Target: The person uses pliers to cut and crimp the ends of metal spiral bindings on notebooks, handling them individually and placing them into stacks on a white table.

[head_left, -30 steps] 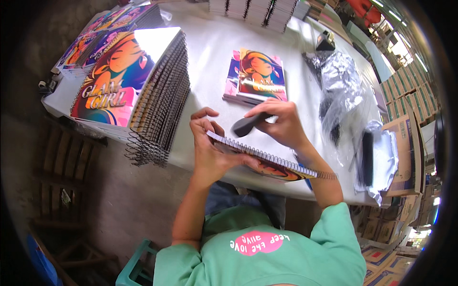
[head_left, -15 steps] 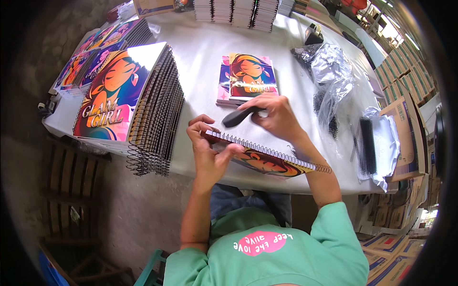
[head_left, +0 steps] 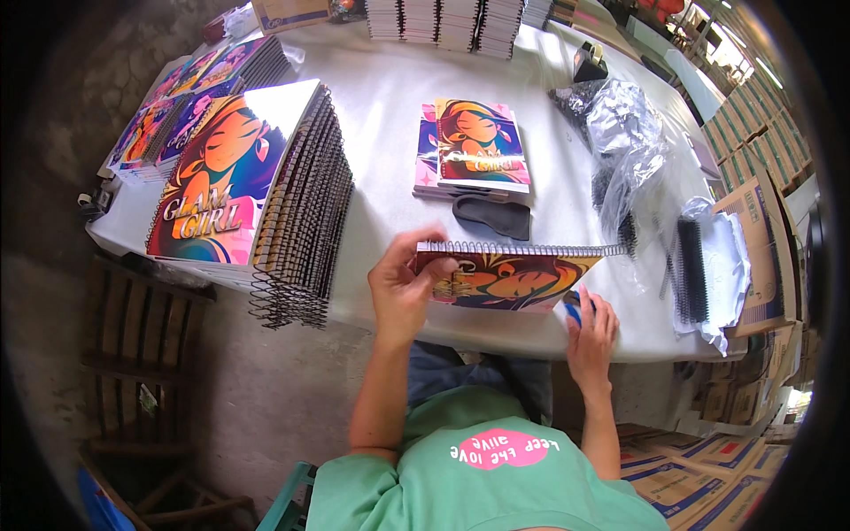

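My left hand [head_left: 405, 281] grips the left end of a spiral notebook [head_left: 518, 281], thumb on its illustrated cover. The notebook stands tilted with its wire-bound edge up; loose coil sticks out past its right end. By the notebook's lower right corner, my right hand [head_left: 591, 341] has its fingers closed over a small blue-and-black tool [head_left: 573, 308], mostly hidden, so its kind is unclear. A black, smooth, curved tool [head_left: 492, 218] lies on the table just beyond the notebook. Behind it rests a low stack of similar notebooks [head_left: 478, 146].
A tall stack of spiral notebooks [head_left: 212, 186] stands at the left, with more piles [head_left: 190, 93] behind. Bound stacks [head_left: 438, 22] line the far edge. At right lie clear plastic bags [head_left: 620, 133], black coils [head_left: 691, 270] on white wrapping and a cardboard box [head_left: 753, 252].
My right hand has put the black curved tool down beyond the notebook and moved toward me, to the blue-and-black tool. The notebook has turned more level in my left hand.
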Tool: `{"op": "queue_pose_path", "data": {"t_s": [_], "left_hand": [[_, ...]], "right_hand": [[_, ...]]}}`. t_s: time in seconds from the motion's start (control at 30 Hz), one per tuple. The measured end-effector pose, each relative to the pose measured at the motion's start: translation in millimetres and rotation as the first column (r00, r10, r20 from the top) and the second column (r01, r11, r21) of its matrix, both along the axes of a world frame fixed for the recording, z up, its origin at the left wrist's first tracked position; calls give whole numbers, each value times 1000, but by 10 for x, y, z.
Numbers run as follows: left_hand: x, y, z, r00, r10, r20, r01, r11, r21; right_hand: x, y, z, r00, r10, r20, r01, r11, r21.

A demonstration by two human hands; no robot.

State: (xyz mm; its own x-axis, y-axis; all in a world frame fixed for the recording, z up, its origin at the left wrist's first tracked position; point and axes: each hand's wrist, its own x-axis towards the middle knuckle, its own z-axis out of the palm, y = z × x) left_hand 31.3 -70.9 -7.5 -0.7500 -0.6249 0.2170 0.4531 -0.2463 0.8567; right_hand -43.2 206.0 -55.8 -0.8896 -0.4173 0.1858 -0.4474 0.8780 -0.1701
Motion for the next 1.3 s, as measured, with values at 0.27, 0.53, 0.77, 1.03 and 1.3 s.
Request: {"op": "queue_pose_path", "data": {"t_s": [0.27, 0.53, 0.77, 1.03, 1.3], "left_hand": [[-135, 87, -81, 887, 413, -206, -435, 897, -74], [-113, 142, -34, 871, 488, -56, -492, 865, -98], [-56, 157, -97, 824, 532, -197, -566, 792, -228], [-137, 282, -48, 739, 582, -338, -673, 650, -353], [-130, 268, -64, 673, 666, -322, -723, 500, -477]], "right_hand": [[79, -249, 671, 995, 96, 9, -38, 475, -879], [351, -1052, 1300, 865, 479, -149, -491, 748, -446], [461, -1283, 1427, 823, 523, -222, -563, 802, -200], [430, -1124, 1481, 789, 588, 178, -502, 785, -363], [363, -1018, 1205, 619, 707, 342, -401, 659, -637]]}}
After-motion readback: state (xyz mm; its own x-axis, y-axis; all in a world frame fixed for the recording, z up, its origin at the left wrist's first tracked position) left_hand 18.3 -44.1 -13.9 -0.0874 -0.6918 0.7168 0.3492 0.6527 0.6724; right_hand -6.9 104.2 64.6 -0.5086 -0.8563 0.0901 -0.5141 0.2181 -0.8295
